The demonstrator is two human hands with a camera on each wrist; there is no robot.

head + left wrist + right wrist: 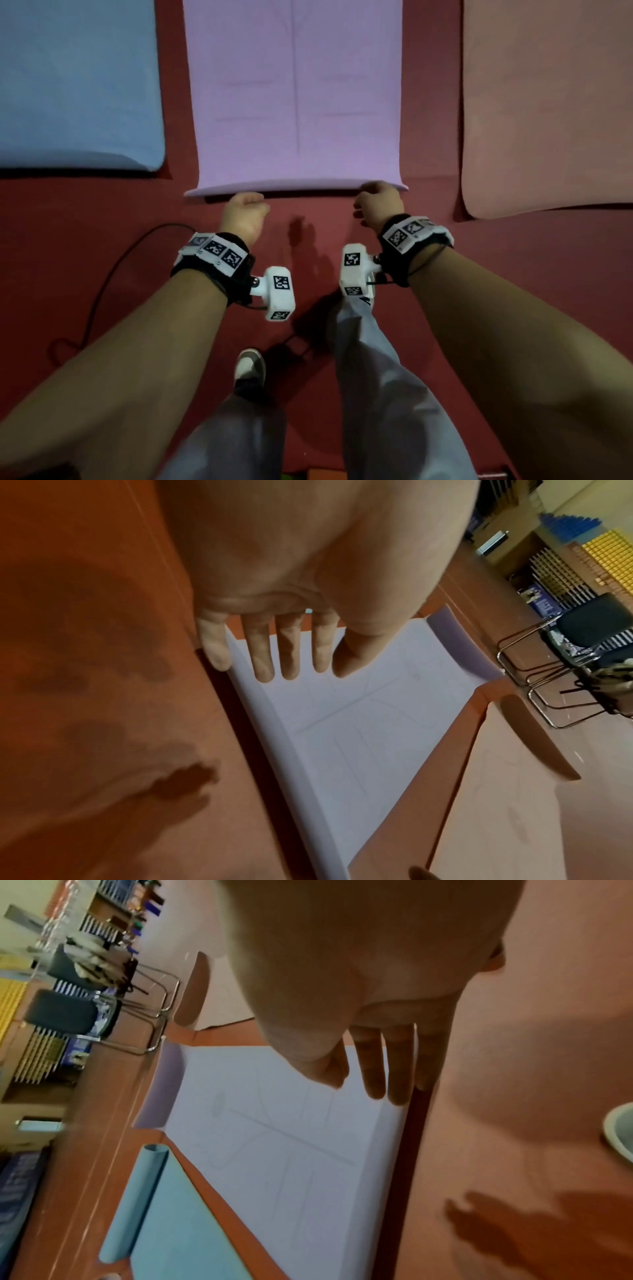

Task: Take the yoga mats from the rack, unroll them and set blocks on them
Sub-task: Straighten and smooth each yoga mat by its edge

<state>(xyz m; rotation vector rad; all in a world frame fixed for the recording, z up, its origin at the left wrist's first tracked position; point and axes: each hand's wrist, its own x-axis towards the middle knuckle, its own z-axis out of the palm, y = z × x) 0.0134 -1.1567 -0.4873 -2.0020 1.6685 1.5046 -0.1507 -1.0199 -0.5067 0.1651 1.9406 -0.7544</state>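
A purple yoga mat (294, 96) lies unrolled on the red floor, its near edge (294, 188) slightly raised with a shadow beneath. My left hand (245, 205) is at the left part of that edge. In the left wrist view its fingers (262, 656) are straight and spread over the mat (359, 723). My right hand (378, 200) is at the near right corner, and its fingers (373, 1069) also stretch straight over the mat (291, 1150). Neither hand holds anything. No blocks are in view.
A blue mat (75, 85) lies to the left, its far end rolled (154, 1191). A salmon mat (548, 102) lies to the right. A black cable (113, 270) runs over the floor at the left. Chairs (582, 642) stand beyond the mats. My feet are behind the hands.
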